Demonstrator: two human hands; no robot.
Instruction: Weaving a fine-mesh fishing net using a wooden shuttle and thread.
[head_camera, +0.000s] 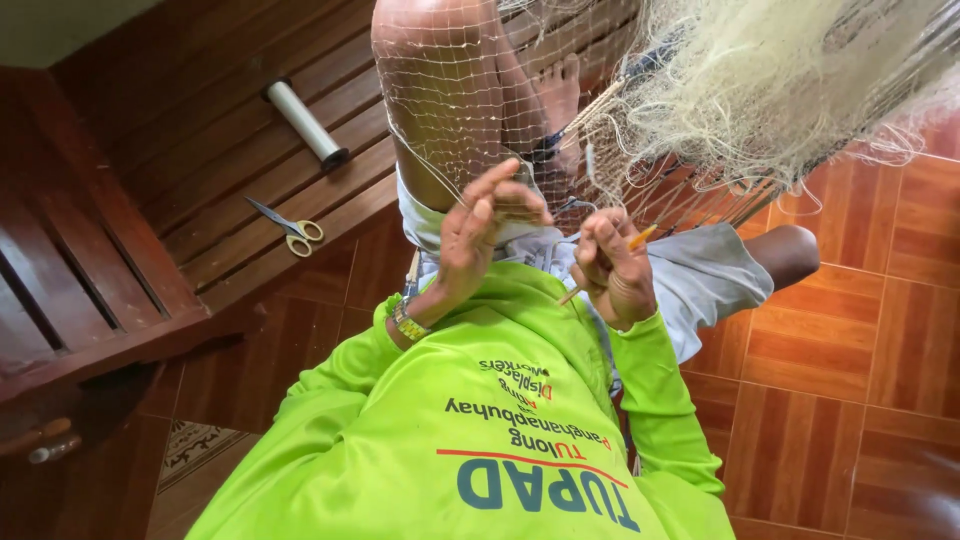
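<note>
fishing net (480, 90) hangs in front of me, draped over my raised knee (430, 60) and running up to a thick pale bundle (780, 70) of bunched mesh at the upper right. i judge it very light and wholly limp: thin, near-clear twine that folds wherever it is not held taut, and likely slick enough to slide through loose fingers. the strands look easy to snag or cut, so i would take hold at a knot or along one strand close to the working spot, pinching it, not grabbing a handful.

my left hand (480, 235) is up against the mesh, thumb and fingers drawn together in a pinch on a strand, the other fingers spread. my right hand (615, 265) is curled closed around a slim yellow netting needle (640, 238), its tip pointing towards the mesh; the two hands are near each other but not touching.

on the wooden bench (230, 170) to the left lie a pair of scissors (290, 228) with pale handles and a white spool (305, 122), well apart from the hands. tiled floor (860, 320) shows on the right.
</note>
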